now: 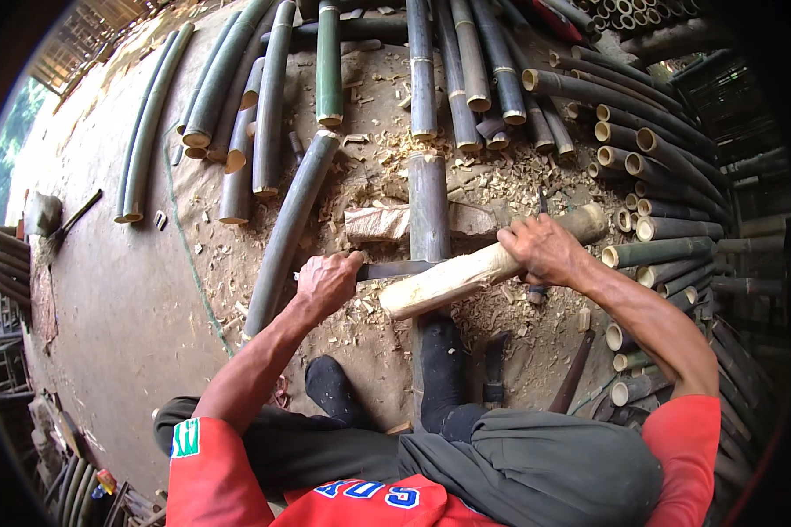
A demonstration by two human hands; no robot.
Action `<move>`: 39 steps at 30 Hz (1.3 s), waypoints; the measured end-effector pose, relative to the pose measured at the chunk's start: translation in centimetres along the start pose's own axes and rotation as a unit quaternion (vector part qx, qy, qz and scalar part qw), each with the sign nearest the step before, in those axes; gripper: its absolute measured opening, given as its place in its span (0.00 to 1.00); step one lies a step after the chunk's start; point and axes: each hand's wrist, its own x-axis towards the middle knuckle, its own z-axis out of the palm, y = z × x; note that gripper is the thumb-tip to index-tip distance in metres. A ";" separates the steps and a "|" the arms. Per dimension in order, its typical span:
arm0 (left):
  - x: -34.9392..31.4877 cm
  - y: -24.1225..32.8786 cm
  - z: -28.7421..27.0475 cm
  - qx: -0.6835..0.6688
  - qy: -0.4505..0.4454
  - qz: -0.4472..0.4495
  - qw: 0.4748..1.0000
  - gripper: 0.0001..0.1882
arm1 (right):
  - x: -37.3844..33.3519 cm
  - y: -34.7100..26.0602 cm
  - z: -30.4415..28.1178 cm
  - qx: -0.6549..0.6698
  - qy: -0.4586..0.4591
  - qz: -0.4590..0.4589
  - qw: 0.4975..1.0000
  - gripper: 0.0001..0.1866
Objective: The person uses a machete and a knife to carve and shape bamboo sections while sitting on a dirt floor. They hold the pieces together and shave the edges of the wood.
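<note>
My left hand (328, 279) is closed round the handle of a machete (395, 270), its dark blade pointing right. The blade tip lies near a bamboo pole (429, 198) that runs away from me between my feet. Across that pole, my right hand (545, 250) grips a thick pale piece of wood (453, 283) from above. Stripped of bark, this piece slants from lower left to upper right, and its near end hides part of the pole. Behind it, a split wooden block (378, 223) lies crosswise under or against the pole; their exact contact is hidden.
Bamboo poles (329, 66) lie lengthwise at the far side, and one pole (290, 228) rests left of my hands. Stacked bamboo (659, 250) lines the right. Wood chips (492, 180) litter the ground. A long dark blade (573, 373) and my dark-socked feet (330, 386) are close by.
</note>
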 end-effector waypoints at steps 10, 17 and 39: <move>-0.9 -0.9 1.2 -0.008 0.018 0.018 1.000 0.06 | 0.8 -1.3 0.2 0.044 -0.098 0.014 0.994 0.24; 0.1 -0.2 0.3 -0.001 0.014 0.022 1.000 0.06 | 0.9 -2.8 0.0 0.153 0.174 -0.157 0.960 0.12; 0.6 -3.4 -1.0 -0.204 -0.057 0.149 0.966 0.17 | -0.9 -0.5 -8.2 0.440 0.191 0.287 0.830 0.41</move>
